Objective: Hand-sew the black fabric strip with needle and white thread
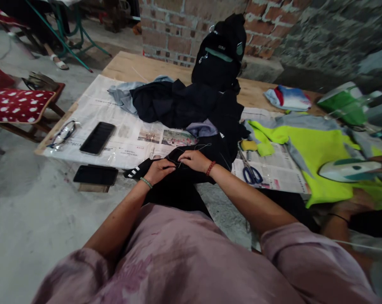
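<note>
A black garment (221, 122) with white stripes at one end lies over the table's front edge and my lap. My left hand (161, 171) is closed in a pinch on its fabric near the stripes. Close beside it, the fingertips of my right hand (195, 162) are pinched together over the same cloth. A pale sewing thread (205, 145) loops across the black fabric behind my right hand. A thin, light sliver shows under the right fingertips; whether it is a needle or thread is too small to tell.
Scissors (252, 174) and a yellow sponge-like block (248, 145) lie to the right. Beyond them, a co-worker's hand (356, 202) rests at a neon-yellow garment (317, 145) under an iron (349, 169). Two phones (97, 138) and glasses (64, 133) are left. A black backpack (219, 59) stands behind.
</note>
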Demonstrator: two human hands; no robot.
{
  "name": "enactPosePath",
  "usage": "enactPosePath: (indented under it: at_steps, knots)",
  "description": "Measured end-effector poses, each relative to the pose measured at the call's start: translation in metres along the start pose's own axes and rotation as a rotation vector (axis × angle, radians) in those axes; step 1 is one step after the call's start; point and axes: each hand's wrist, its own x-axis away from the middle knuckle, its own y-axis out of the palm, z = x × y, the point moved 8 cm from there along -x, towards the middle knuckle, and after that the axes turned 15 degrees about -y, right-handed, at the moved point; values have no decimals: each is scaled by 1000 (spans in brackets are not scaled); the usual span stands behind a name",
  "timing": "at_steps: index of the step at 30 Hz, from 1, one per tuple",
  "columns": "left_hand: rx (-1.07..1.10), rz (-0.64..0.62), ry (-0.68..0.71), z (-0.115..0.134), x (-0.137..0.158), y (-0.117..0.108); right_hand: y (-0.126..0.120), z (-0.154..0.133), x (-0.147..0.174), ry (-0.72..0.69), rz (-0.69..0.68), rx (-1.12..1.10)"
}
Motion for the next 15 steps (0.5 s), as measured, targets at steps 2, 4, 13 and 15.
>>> enactPosePath:
  at_steps: [2, 4, 13, 15]
  knots:
    - [-3, -8, -6, 0, 0, 0, 3, 7, 0, 125, 47, -142]
    - [-4, -17, -14, -1, 0, 1, 8, 11, 2, 219, 91, -301]
    - [23, -53, -35, 0, 0, 0, 18, 11, 7, 408, 135, -688]
    - [32, -65, -46, 1, 0, 0, 19, 11, 6, 426, 129, -674]
